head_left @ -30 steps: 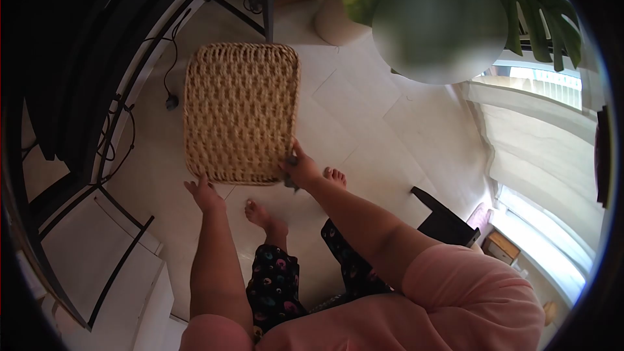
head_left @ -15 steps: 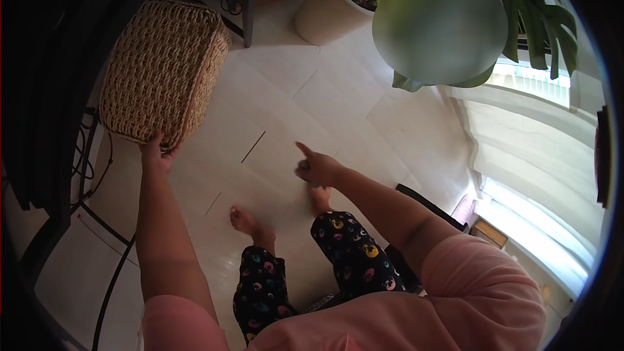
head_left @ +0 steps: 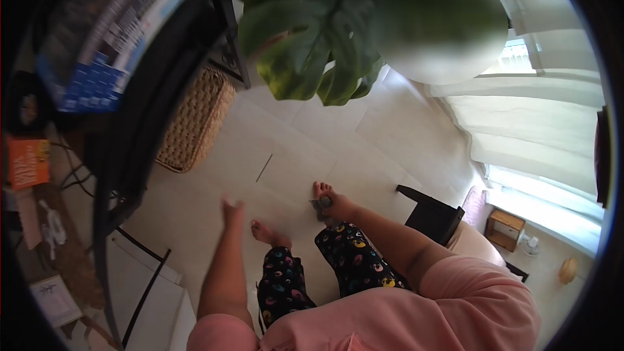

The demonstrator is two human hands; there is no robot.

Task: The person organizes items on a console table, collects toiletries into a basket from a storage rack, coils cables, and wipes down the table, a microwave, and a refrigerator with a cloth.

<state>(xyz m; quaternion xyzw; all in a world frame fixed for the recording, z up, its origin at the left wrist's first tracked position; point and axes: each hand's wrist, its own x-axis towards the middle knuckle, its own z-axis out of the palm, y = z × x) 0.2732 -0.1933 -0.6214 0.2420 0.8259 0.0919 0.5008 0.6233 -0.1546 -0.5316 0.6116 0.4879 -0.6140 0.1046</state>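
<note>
My left hand (head_left: 232, 213) is slightly blurred above the floor, with thumb and fingers apart and nothing in it. A woven basket (head_left: 203, 117) rests on the floor beyond it, partly under the black-framed table; the table edge hides its left side. My right hand (head_left: 338, 204) is closed around a small dark grey thing (head_left: 321, 204) in front of my right foot. Its shape is too unclear to name.
Large plant leaves (head_left: 318, 32) hang at the top. A black-framed table (head_left: 149, 97) with books and papers stands left. On the right are a black chair (head_left: 434, 218), a small wooden box (head_left: 504, 229) and a pale curtain (head_left: 520, 120).
My left hand has let go of the basket and drawn back toward me. My right hand has moved down and nearer my body, its pointing finger now curled in. The view has shifted.
</note>
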